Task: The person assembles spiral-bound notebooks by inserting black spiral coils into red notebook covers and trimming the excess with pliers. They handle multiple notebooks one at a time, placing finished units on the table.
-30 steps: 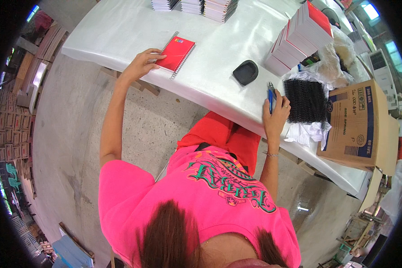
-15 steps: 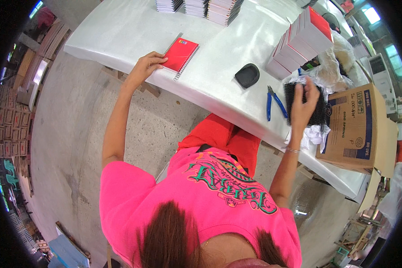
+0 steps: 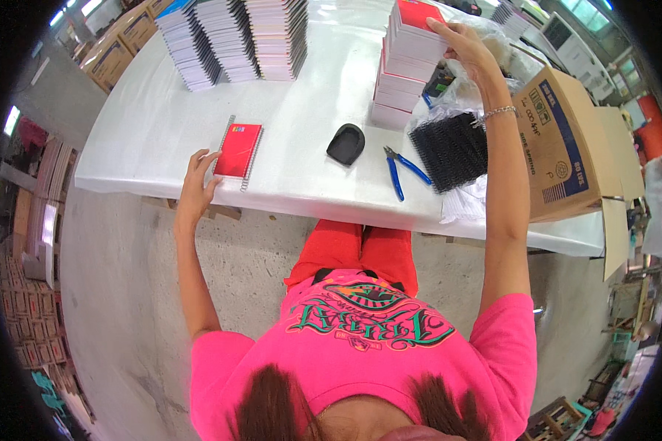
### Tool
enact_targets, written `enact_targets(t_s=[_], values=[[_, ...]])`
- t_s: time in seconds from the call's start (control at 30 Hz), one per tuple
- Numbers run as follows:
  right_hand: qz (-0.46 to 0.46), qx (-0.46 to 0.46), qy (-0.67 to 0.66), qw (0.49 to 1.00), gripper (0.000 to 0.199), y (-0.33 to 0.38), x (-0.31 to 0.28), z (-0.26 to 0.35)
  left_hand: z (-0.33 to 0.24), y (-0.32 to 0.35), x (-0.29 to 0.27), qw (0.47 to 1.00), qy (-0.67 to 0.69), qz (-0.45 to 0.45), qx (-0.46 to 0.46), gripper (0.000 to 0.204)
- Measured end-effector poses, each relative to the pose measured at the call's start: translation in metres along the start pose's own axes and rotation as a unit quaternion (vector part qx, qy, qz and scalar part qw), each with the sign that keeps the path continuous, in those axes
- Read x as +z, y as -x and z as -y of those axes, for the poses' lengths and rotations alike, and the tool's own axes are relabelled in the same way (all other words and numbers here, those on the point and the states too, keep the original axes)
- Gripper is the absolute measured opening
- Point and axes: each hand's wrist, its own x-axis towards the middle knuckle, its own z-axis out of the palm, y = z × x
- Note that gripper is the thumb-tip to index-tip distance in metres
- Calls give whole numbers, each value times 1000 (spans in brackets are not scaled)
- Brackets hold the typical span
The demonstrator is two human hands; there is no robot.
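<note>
your left hand (image 3: 193, 185) lies spread at the desk (image 3: 309, 184) edge, fingertips touching the red notebook (image 3: 238, 151). bare desk runs right past blue pliers (image 3: 402, 169). your right hand (image 3: 469, 50) grips the notebook stack (image 3: 412, 66) top.

The table (image 3: 154, 140) wears smooth, glossy white sheeting. The red notebook (image 3: 239, 149) has a glossy card cover and metal spiral; the box (image 3: 566, 147) is matt cardboard.

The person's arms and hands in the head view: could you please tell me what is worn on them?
Both arms are bare from short bright pink sleeves down. The left hand wears no glove, ring or band that shows. The right hand is also ungloved, with a thin silver-coloured bracelet around its wrist.
</note>
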Motion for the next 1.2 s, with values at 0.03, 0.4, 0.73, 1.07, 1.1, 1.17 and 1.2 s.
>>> enact_targets(t_s=[0.03,0.4,0.73,1.07,1.1,1.17,1.2], values=[[29,-10,-3,1000,73,-2,-1,0,-10,0,-3,1000,7,-21,6,52],[-233,-266,87,931,37,23,-7,16,-180,-45,9,973,99,-114,172,45],[-3,-265,143,954,20,210,77,64,-247,-36,28,948,-108,-112,278,33],[-276,-12,338,899,29,225,-32,-112,-204,-9,53,890,-108,-244,371,36],[-279,31,394,875,32,234,-36,-117,-201,-8,54,897,-107,-233,361,35],[-274,87,457,842,37,243,-37,-132,-199,-7,56,908,-96,-206,352,34],[-266,100,467,837,40,244,-36,-144,-197,-7,58,927,-72,-174,324,31]])
